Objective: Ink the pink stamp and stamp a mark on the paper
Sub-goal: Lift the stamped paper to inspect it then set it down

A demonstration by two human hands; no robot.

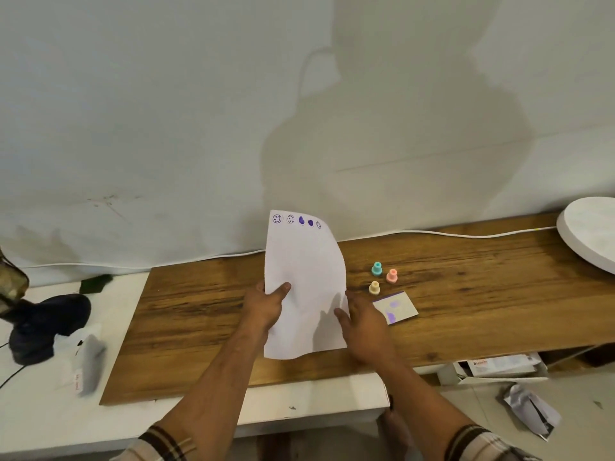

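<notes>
The pink stamp (392,276) stands upright on the wooden worktop (466,287), right of centre in the frame, close to a teal stamp (376,268) and a yellow stamp (374,288) and well clear of both hands. It looks like a small, light, rigid plastic piece with a knob on top and a wider base; a pinch of thumb and forefinger on the knob seems the natural hold, and it would tip easily if nudged. Just below it lies the ink pad (395,308), a flat square card stained purple.

The paper (304,281) is thin and floppy: it curls upward at centre frame, its top edge carrying a row of purple marks (296,221). The left hand (266,306) has its grip closed on the sheet's left edge, thumb on the front. The right hand (362,322) sits at the sheet's right edge, fingers spread and loosely extended; whether it pinches the sheet or only rests against it I cannot tell. Both forearms reach up from the bottom of the frame.
</notes>
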